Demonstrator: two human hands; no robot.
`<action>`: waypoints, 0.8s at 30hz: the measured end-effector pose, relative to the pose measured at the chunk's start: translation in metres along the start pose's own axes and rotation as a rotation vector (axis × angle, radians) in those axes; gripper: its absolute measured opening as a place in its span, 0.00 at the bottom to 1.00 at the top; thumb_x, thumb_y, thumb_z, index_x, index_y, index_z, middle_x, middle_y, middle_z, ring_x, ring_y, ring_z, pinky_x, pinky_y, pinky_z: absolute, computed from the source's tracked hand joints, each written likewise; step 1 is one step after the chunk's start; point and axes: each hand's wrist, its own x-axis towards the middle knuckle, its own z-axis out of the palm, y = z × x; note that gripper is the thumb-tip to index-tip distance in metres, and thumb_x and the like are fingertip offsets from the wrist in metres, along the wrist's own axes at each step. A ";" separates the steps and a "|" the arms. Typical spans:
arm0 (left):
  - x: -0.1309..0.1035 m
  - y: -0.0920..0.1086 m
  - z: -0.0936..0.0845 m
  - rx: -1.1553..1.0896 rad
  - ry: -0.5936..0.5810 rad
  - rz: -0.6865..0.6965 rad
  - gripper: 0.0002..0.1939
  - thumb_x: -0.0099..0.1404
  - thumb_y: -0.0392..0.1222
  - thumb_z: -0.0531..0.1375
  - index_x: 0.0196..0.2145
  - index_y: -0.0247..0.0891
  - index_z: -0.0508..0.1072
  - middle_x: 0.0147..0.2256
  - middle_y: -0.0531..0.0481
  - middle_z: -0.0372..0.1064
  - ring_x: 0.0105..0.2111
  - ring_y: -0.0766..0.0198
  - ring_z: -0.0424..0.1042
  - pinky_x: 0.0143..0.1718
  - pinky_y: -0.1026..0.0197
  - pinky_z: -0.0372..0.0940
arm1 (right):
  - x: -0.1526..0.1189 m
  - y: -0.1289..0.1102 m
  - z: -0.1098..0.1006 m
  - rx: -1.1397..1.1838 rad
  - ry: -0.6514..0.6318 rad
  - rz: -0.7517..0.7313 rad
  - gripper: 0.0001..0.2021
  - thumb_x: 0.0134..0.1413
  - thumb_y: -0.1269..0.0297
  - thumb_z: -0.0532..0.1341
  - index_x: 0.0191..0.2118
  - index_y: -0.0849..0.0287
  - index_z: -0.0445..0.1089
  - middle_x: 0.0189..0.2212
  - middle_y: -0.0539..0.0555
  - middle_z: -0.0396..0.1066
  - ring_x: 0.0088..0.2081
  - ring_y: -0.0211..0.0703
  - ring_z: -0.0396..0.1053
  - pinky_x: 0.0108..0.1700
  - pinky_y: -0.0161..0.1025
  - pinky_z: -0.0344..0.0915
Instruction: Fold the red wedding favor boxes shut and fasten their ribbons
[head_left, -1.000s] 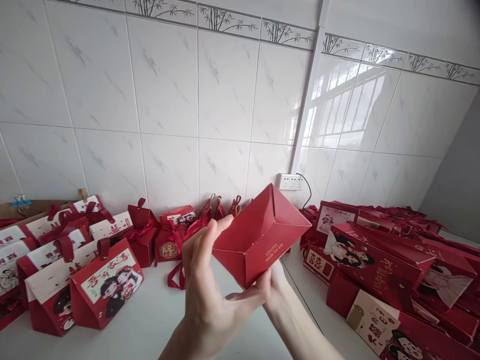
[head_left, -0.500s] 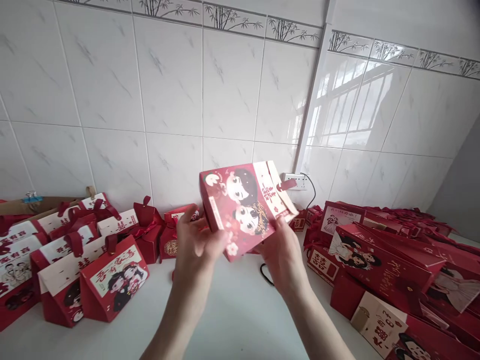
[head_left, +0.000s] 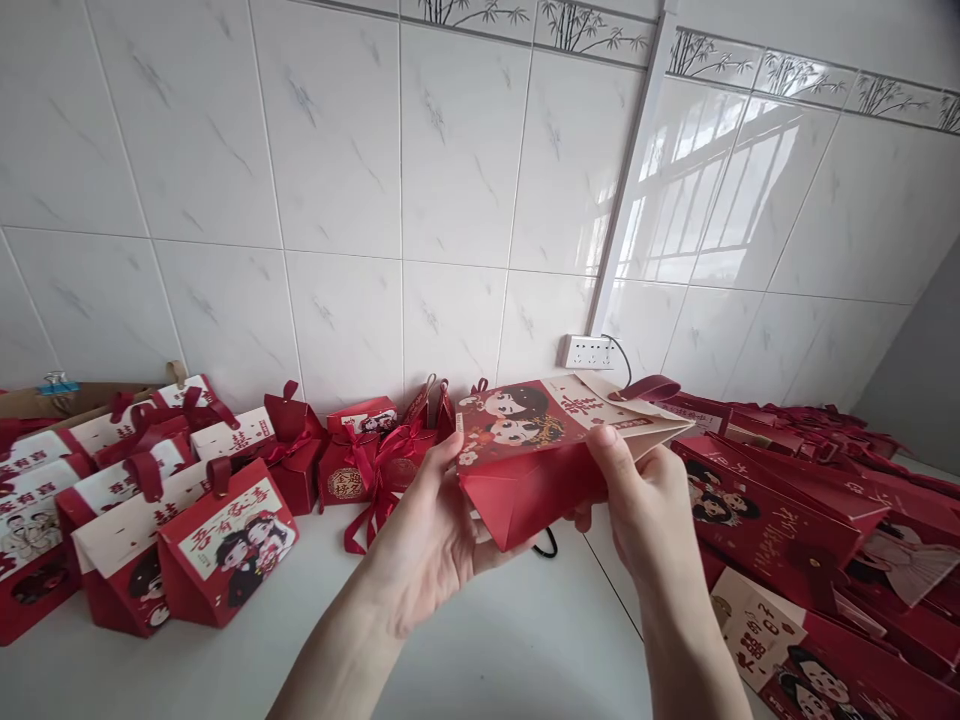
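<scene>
A red and cream gift box point(head_left: 525, 470) with two cartoon faces is held above the white table, lying tilted with its folded red side towards me. Its cream top end points right and carries a dark red ribbon loop point(head_left: 646, 390). My left hand point(head_left: 431, 535) grips the box's left end, thumb at the near corner and fingers beneath. My right hand point(head_left: 637, 490) pinches the side near the cream end, thumb on top. Some fingertips of both hands are hidden under the box.
Several red and cream boxes point(head_left: 232, 540) stand at the left, with small ribboned boxes point(head_left: 349, 465) by the wall. Flat red boxes point(head_left: 780, 500) are piled at the right. A power strip point(head_left: 591, 352) is on the tiled wall; a black cord loop point(head_left: 551, 543) lies on the white table point(head_left: 480, 650).
The box has turned and moved right and down, so its red side now faces me and its cream end gapes. Both hands moved right with it. The view has shifted slightly.
</scene>
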 end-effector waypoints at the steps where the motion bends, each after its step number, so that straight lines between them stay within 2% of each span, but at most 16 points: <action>1: 0.000 0.000 0.000 -0.003 0.011 0.000 0.27 0.66 0.54 0.57 0.59 0.41 0.64 0.48 0.41 0.74 0.40 0.58 0.77 0.37 0.58 0.76 | 0.000 0.000 0.000 -0.013 -0.005 0.003 0.24 0.53 0.42 0.61 0.20 0.58 0.68 0.08 0.50 0.63 0.10 0.37 0.59 0.13 0.33 0.55; 6: 0.000 0.000 0.000 -0.016 0.053 0.000 0.29 0.65 0.54 0.60 0.60 0.41 0.64 0.50 0.41 0.72 0.38 0.59 0.77 0.35 0.58 0.77 | 0.001 0.001 -0.001 -0.043 -0.005 -0.009 0.27 0.54 0.41 0.59 0.16 0.57 0.64 0.08 0.50 0.62 0.10 0.36 0.58 0.13 0.33 0.54; 9: 0.000 -0.001 0.003 -0.060 0.030 0.045 0.25 0.66 0.52 0.59 0.59 0.43 0.65 0.51 0.43 0.72 0.41 0.58 0.77 0.36 0.59 0.77 | -0.001 0.000 0.000 -0.078 -0.002 -0.037 0.26 0.57 0.42 0.58 0.18 0.57 0.62 0.09 0.50 0.63 0.11 0.35 0.59 0.14 0.32 0.54; 11: 0.001 -0.002 0.006 -0.111 -0.004 0.117 0.22 0.68 0.50 0.56 0.57 0.42 0.67 0.52 0.44 0.71 0.42 0.59 0.77 0.37 0.60 0.77 | -0.006 -0.001 0.002 -0.118 0.019 -0.128 0.23 0.59 0.46 0.58 0.20 0.57 0.60 0.11 0.48 0.63 0.13 0.34 0.60 0.16 0.30 0.55; 13: 0.001 -0.002 0.009 -0.157 -0.020 0.194 0.21 0.69 0.49 0.53 0.56 0.41 0.68 0.52 0.43 0.72 0.42 0.60 0.77 0.38 0.61 0.76 | -0.013 -0.002 0.004 -0.170 -0.023 -0.281 0.16 0.62 0.52 0.58 0.28 0.57 0.63 0.14 0.45 0.63 0.15 0.32 0.60 0.18 0.29 0.56; 14: 0.000 -0.002 0.009 -0.166 -0.017 0.224 0.21 0.69 0.49 0.53 0.56 0.40 0.69 0.51 0.43 0.72 0.40 0.61 0.77 0.37 0.62 0.76 | -0.017 -0.003 0.006 -0.206 -0.094 -0.354 0.10 0.63 0.56 0.57 0.35 0.57 0.66 0.15 0.44 0.62 0.15 0.32 0.60 0.18 0.29 0.56; 15: 0.000 -0.002 0.010 -0.167 -0.010 0.244 0.21 0.69 0.49 0.52 0.55 0.38 0.69 0.49 0.42 0.73 0.38 0.61 0.77 0.35 0.63 0.76 | -0.021 -0.005 0.007 -0.255 -0.196 -0.403 0.10 0.64 0.59 0.56 0.46 0.58 0.65 0.16 0.43 0.62 0.16 0.32 0.59 0.18 0.29 0.55; 16: 0.000 -0.003 0.010 -0.164 0.003 0.256 0.21 0.69 0.50 0.52 0.54 0.37 0.70 0.47 0.42 0.74 0.35 0.62 0.77 0.33 0.64 0.76 | -0.024 -0.006 0.009 -0.318 -0.318 -0.424 0.17 0.64 0.61 0.55 0.57 0.59 0.60 0.16 0.43 0.63 0.15 0.33 0.58 0.18 0.30 0.54; 17: -0.001 -0.003 0.010 -0.164 0.022 0.268 0.21 0.69 0.50 0.52 0.53 0.36 0.71 0.45 0.42 0.75 0.33 0.63 0.77 0.31 0.65 0.76 | -0.027 -0.008 0.009 -0.391 -0.439 -0.420 0.24 0.64 0.62 0.55 0.63 0.63 0.54 0.16 0.43 0.63 0.15 0.34 0.57 0.18 0.31 0.53; 18: -0.001 -0.003 0.010 -0.169 0.049 0.285 0.21 0.69 0.51 0.53 0.53 0.37 0.71 0.44 0.43 0.75 0.33 0.63 0.77 0.31 0.65 0.76 | -0.030 -0.010 0.010 -0.458 -0.546 -0.403 0.27 0.64 0.62 0.54 0.65 0.65 0.53 0.15 0.43 0.63 0.14 0.35 0.56 0.18 0.32 0.52; 20: -0.001 -0.003 0.009 -0.200 0.105 0.315 0.22 0.68 0.51 0.54 0.55 0.39 0.68 0.45 0.44 0.75 0.38 0.61 0.77 0.38 0.62 0.76 | -0.035 -0.015 0.008 -0.489 -0.764 -0.387 0.20 0.64 0.60 0.54 0.57 0.62 0.67 0.13 0.45 0.64 0.14 0.36 0.56 0.19 0.33 0.52; 22: -0.001 -0.003 0.009 -0.237 0.127 0.322 0.23 0.67 0.50 0.55 0.58 0.42 0.64 0.48 0.44 0.74 0.45 0.58 0.75 0.45 0.57 0.75 | -0.038 -0.020 0.006 -0.398 -0.938 -0.369 0.17 0.65 0.57 0.53 0.42 0.56 0.78 0.13 0.48 0.65 0.15 0.35 0.60 0.20 0.33 0.53; 23: -0.001 -0.002 0.009 -0.249 0.112 0.313 0.24 0.67 0.50 0.55 0.59 0.44 0.63 0.49 0.45 0.73 0.47 0.57 0.75 0.46 0.55 0.75 | -0.038 -0.021 0.005 -0.357 -0.967 -0.352 0.18 0.65 0.56 0.52 0.38 0.54 0.79 0.13 0.48 0.67 0.16 0.35 0.62 0.20 0.32 0.54; 24: -0.001 -0.002 0.009 -0.254 0.096 0.315 0.24 0.67 0.50 0.55 0.59 0.45 0.62 0.50 0.46 0.73 0.47 0.58 0.75 0.45 0.56 0.75 | -0.039 -0.022 0.005 -0.346 -0.942 -0.334 0.18 0.65 0.55 0.52 0.39 0.53 0.79 0.15 0.48 0.69 0.18 0.36 0.64 0.21 0.32 0.56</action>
